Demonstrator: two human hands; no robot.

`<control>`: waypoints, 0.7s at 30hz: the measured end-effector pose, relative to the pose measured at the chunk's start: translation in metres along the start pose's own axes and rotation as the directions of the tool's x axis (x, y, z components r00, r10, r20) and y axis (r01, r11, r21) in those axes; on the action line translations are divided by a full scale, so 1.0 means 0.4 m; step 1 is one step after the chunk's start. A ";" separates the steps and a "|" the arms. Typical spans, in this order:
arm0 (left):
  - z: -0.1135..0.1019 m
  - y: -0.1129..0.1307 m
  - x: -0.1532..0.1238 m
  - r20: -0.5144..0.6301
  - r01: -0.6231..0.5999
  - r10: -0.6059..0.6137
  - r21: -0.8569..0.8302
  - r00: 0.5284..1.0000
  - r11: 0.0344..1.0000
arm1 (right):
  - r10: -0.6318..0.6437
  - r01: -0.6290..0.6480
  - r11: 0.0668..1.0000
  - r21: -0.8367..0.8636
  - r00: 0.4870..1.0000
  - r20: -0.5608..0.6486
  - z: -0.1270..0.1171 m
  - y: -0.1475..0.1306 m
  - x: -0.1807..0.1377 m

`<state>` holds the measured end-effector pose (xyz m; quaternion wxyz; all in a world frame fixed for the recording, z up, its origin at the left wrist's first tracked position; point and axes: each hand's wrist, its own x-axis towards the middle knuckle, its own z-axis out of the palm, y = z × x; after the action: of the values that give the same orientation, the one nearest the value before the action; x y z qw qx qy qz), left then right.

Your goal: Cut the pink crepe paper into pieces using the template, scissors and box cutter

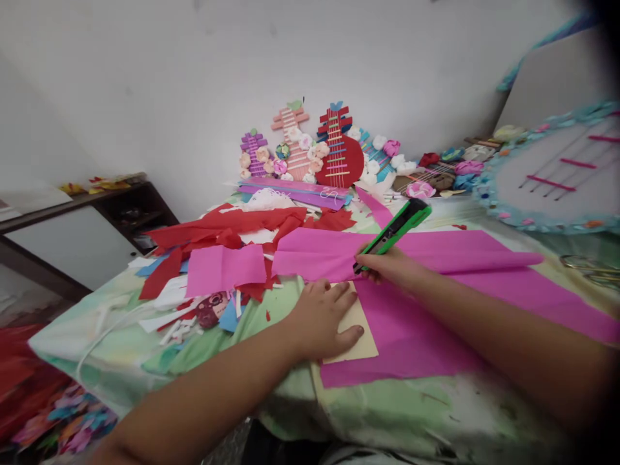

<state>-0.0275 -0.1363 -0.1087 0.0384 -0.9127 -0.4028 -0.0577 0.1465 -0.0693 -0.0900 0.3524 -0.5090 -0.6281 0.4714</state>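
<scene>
My right hand (380, 266) grips a green and black utility knife (394, 232), its blade end pointing down to the left near the top edge of a pale yellow card (364, 332). Fingers spread, my left hand (329, 316) lies flat on this card. Beneath the card and under my right forearm spreads a large sheet of bright pink paper (416, 336), folded over along its far side. A smaller cut piece of pink paper (225, 268) rests to the left. The blade tip is too small to make out clearly.
Red paper scraps (217, 226) and white strips litter the table's left side. Decorated lute-shaped crafts (341, 161) lean on the back wall. A large blue-edged oval craft (552, 168) stands at right, near some scissors (591, 268). A low cabinet (77, 242) is at left.
</scene>
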 end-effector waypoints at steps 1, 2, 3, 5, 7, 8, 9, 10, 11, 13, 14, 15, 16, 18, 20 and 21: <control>-0.001 0.000 -0.001 0.000 -0.002 0.002 0.003 1.000 1.000 | -0.034 0.035 0.998 -0.055 0.999 0.015 0.003 0.004 -0.002; -0.002 0.000 -0.001 0.000 -0.005 0.005 0.004 1.000 1.000 | -0.061 0.063 0.992 -0.112 0.998 0.026 0.005 0.008 -0.003; -0.003 0.000 -0.001 0.000 -0.009 0.009 0.005 1.000 1.000 | -0.079 0.082 0.982 -0.168 0.997 0.026 0.007 0.013 -0.004; -0.006 0.000 -0.002 0.006 -0.016 0.016 0.009 1.000 1.000 | -0.096 0.093 0.962 -0.258 0.995 -0.001 0.009 0.021 -0.005; -0.010 0.000 -0.001 0.013 -0.025 0.025 0.016 1.000 1.000 | -0.112 0.101 0.952 -0.290 0.993 -0.023 0.010 0.027 -0.004; -0.011 0.000 -0.001 0.015 -0.030 0.030 0.021 0.999 0.999 | -0.124 0.112 0.951 -0.288 0.992 -0.023 0.009 0.030 -0.003; -0.013 0.000 -0.001 0.016 -0.034 0.034 0.024 0.999 0.999 | -0.136 0.124 0.951 -0.282 0.990 -0.022 0.009 0.033 -0.002; -0.014 0.001 0.000 0.017 -0.035 0.035 0.027 0.999 0.999 | -0.146 0.136 0.952 -0.275 0.989 -0.017 0.008 0.036 0.000; -0.014 0.001 0.001 0.019 -0.035 0.035 0.029 0.999 0.999 | -0.154 0.145 0.952 -0.270 0.988 -0.012 0.007 0.039 0.001; -0.013 0.001 0.002 0.025 -0.031 0.030 0.030 0.999 0.999 | -0.156 0.151 0.951 -0.271 0.988 0.001 0.006 0.045 0.004; -0.013 0.002 0.002 0.030 -0.028 0.027 0.030 0.999 0.999 | -0.152 0.150 0.950 -0.274 0.988 0.013 0.006 0.048 0.006; -0.012 0.002 0.003 0.035 -0.024 0.023 0.029 0.999 0.999 | -0.149 0.149 0.950 -0.274 0.989 0.021 0.006 0.050 0.007; -0.011 0.003 0.003 0.039 -0.020 0.019 0.029 0.999 0.999 | -0.147 0.148 0.951 -0.272 0.989 0.024 0.006 0.052 0.008; -0.011 0.004 0.002 0.042 -0.011 0.010 0.028 0.999 1.000 | -0.146 0.146 0.953 -0.264 0.989 0.019 0.006 0.053 0.010; -0.012 0.005 0.002 0.038 -0.006 0.004 0.031 0.999 1.000 | -0.146 0.145 0.957 -0.253 0.989 0.015 0.007 0.053 0.011; -0.012 0.005 0.001 0.037 -0.005 0.004 0.033 0.999 0.999 | -0.143 0.144 0.958 -0.248 0.989 0.021 0.007 0.052 0.011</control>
<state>-0.0258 -0.1379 -0.1038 0.0461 -0.9138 -0.4021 -0.0343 0.1493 -0.0648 -0.1107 0.3182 -0.5017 -0.7180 0.3626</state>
